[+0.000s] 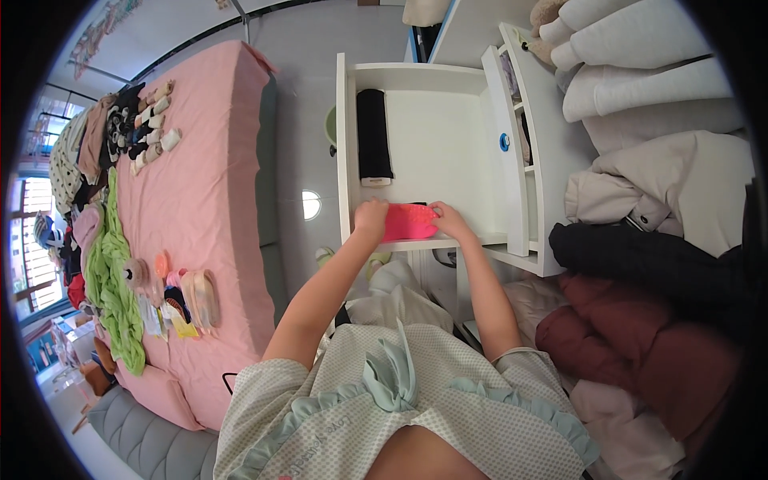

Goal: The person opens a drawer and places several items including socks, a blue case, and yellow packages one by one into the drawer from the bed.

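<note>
A bright pink rectangular thing (410, 222) with a faintly dotted surface lies at the near side of an open white drawer (436, 84). I cannot tell what kind of thing it is. My left hand (371, 218) is closed on its left end, and my right hand (450, 221) pinches the upper right corner. A small black edge shows just behind the pink thing. Along the drawer's left wall rests a long, neatly folded black cloth item (374, 136) with a pale label-like strip at its near end.
To the right, a white cabinet (548, 184) holds light garments (640, 88) and a dark red garment (616, 328). On the left, a bed with a pink sheet (200, 184) bears rolled socks (154, 124), a green cloth (116, 272) and several small packets.
</note>
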